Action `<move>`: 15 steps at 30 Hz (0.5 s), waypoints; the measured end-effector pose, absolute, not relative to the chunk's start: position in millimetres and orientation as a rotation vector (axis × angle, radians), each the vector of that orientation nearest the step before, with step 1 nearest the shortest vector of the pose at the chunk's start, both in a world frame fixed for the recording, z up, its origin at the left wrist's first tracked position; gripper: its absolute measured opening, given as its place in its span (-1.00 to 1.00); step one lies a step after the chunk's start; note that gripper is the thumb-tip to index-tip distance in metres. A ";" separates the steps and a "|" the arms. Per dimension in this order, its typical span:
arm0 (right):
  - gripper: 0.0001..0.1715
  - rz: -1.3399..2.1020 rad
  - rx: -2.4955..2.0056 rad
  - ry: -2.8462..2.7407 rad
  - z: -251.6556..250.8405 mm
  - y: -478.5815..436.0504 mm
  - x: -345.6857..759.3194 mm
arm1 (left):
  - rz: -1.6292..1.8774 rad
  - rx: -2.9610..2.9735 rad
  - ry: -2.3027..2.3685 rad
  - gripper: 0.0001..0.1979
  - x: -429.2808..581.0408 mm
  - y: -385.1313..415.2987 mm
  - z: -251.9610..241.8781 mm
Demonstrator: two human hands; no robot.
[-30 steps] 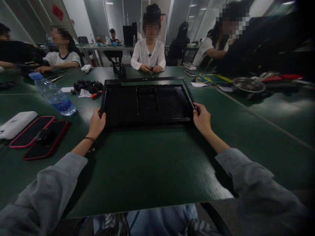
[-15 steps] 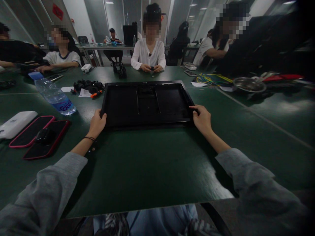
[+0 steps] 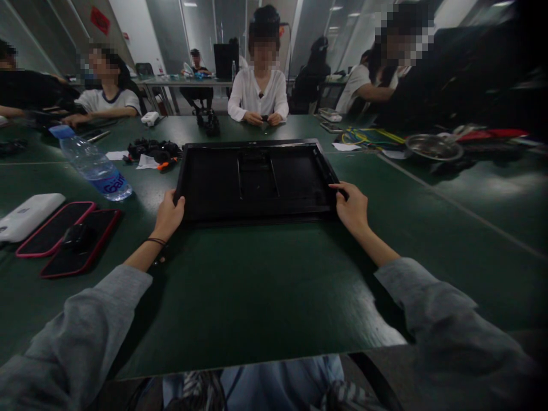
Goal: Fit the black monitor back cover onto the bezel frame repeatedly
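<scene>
A black rectangular monitor casing (image 3: 295, 177) lies in front of me on the green table (image 3: 265, 285), its hollow side up and a raised rim around it. A framed rectangular section shows in its middle. My left hand (image 3: 169, 214) is closed on the left edge, thumb on top. At the opposite edge, my right hand (image 3: 353, 205) grips the casing, with the index finger lying along the rim. The fingers beneath the casing are hidden on both sides.
Left of the casing stand a water bottle (image 3: 96, 165), two phones (image 3: 98, 242) and a white device (image 3: 32, 217). Black parts (image 3: 154, 149) lie behind them. A metal bowl (image 3: 434, 147) and cables (image 3: 363, 137) sit at right. A person (image 3: 259, 94) sits opposite.
The casing's far edge has tilted or shifted very slightly. Both hands keep their hold on its edges; the things around it stay where they were.
</scene>
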State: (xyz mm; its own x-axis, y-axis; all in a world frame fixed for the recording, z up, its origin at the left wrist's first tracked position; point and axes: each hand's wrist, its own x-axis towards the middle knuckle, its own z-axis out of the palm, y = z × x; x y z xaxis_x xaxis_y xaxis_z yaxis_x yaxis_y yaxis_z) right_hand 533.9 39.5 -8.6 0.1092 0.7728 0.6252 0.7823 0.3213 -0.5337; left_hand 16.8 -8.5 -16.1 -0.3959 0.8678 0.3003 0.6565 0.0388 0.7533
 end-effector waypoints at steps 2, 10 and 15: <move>-0.57 -0.021 -1.428 -1.640 -8.7 39.4 534.0 | 1.284 1.572 2.074 -0.60 17.1 -9.0 -15.6; -0.58 -0.068 -1.415 -1.589 1.5 32.6 526.6 | 1.270 1.553 2.128 -0.58 23.5 -15.8 -6.9; -0.56 -0.084 -1.394 -1.567 5.6 29.6 523.5 | 1.261 1.556 2.147 -0.55 24.3 -16.6 -6.1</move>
State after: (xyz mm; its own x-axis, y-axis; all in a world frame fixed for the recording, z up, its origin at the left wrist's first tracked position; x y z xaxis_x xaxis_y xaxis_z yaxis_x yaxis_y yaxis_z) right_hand 523.5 29.6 5.6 0.1593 0.7113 0.6846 0.7804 0.3340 -0.5286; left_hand 24.3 -16.6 -6.1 -0.4231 0.8546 0.3010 0.6792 0.0792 0.7297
